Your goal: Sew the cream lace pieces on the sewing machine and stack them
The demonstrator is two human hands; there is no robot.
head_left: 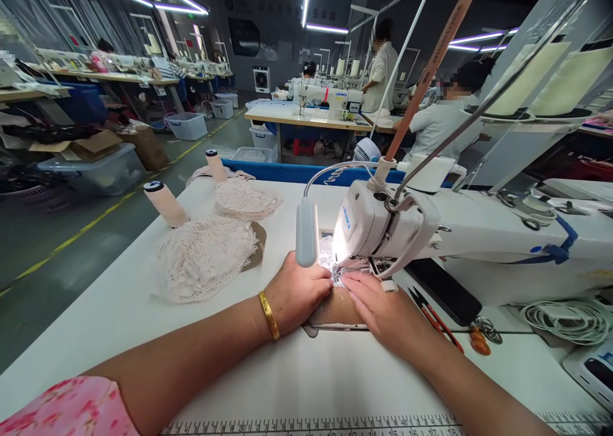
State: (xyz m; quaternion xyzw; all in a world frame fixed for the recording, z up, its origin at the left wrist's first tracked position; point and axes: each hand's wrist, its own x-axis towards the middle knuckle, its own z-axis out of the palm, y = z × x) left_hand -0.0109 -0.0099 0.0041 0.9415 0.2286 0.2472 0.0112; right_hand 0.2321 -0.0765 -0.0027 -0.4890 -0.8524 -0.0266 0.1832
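Ruler strip (306, 424) at table edge, left hand (294, 293) and right hand (383, 311), fingers flat on fabric piece (335, 308), seemingly lengthwise toward needle.

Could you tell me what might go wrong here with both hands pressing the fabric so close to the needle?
1. The fingertips of the left hand and right hand lie right beside the presser foot, so a slip could put a finger under the needle.
2. The lamp hangs just above the left hand's knuckles and partly blocks the view.

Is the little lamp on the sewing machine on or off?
On. The gooseneck lamp faces the needle, and the sewing machine head and the lace beside it glow bright white.
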